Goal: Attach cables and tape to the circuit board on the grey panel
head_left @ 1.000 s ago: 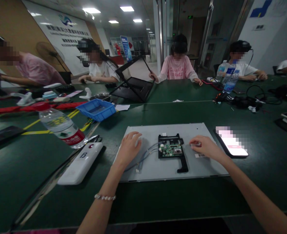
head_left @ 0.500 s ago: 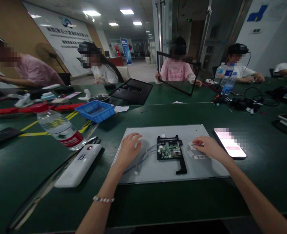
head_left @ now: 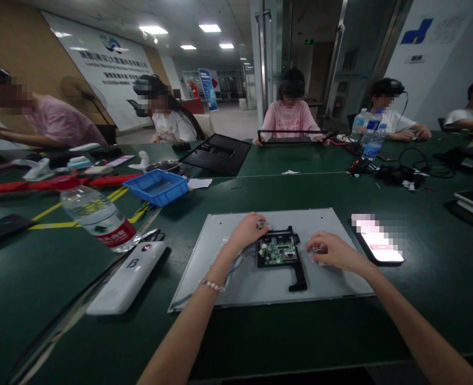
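— Where's the board point(head_left: 279, 251)?
— On the panel point(head_left: 236, 278), mid-desk, bracket attached, cables connected.
— Hands?
— Left hand point(head_left: 248, 231) pinches something at its top-left corner; right hand point(head_left: 329, 250) presses a label, fingers curled.

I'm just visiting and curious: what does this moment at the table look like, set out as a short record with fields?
Setting: a green table shared with other seated people
Work piece: a grey metal panel lying flat, with a black bracket holding a green circuit board
Left hand: fingertips at the bracket's top left corner
Right hand: resting on the panel just right of the board, over small labels
Cables: thin wires run left from the board
Nearby: a lit phone to the right, a water bottle and a white device to the left
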The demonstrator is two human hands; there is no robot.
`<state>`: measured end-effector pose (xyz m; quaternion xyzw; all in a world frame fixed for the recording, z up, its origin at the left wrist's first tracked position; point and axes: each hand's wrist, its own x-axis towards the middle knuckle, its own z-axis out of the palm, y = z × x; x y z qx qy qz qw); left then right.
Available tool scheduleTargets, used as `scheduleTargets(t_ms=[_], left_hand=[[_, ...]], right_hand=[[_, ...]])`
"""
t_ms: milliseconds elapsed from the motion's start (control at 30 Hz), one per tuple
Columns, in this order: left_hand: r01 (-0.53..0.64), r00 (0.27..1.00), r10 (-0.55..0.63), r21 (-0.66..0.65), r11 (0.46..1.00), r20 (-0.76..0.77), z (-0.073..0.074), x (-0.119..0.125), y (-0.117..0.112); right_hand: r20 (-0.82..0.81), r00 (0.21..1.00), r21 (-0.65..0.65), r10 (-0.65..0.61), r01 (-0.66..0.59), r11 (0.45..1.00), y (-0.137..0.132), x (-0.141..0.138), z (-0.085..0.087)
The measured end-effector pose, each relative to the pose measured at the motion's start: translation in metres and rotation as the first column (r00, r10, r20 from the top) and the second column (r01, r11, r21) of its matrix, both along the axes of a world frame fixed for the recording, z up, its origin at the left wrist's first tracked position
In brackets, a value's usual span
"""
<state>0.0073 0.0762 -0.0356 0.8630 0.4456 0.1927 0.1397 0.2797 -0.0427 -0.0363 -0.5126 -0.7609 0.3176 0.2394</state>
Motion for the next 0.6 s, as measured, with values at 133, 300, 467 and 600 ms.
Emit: scheduleTargets(t_ms=[133,300,467,600], left_hand=[[-0.037,0.999,0.035,-0.103,0.994,-0.026,-0.004,0.012,0.014],[-0.022,0.999,0.017,-0.155,0.988,-0.037,-0.004,0.012,0.028],[-0.100,0.995,0.101,-0.108,0.989,-0.003,-0.004,0.011,0.037],[-0.152,0.988,0.153,-0.078,0.985,0.005,-0.004,0.013,0.043]], right_hand=[[-0.047,0.999,-0.011,0.020,-0.021,1.000,0.001,-0.002,-0.003],[-0.058,0.998,-0.050,-0.015,0.012,0.999,0.002,-0.001,0.000],[0.003,0.986,-0.002,-0.168,0.168,0.986,0.008,0.020,0.001],[0.092,0.970,0.008,-0.227,0.227,0.974,0.012,0.034,-0.003]])
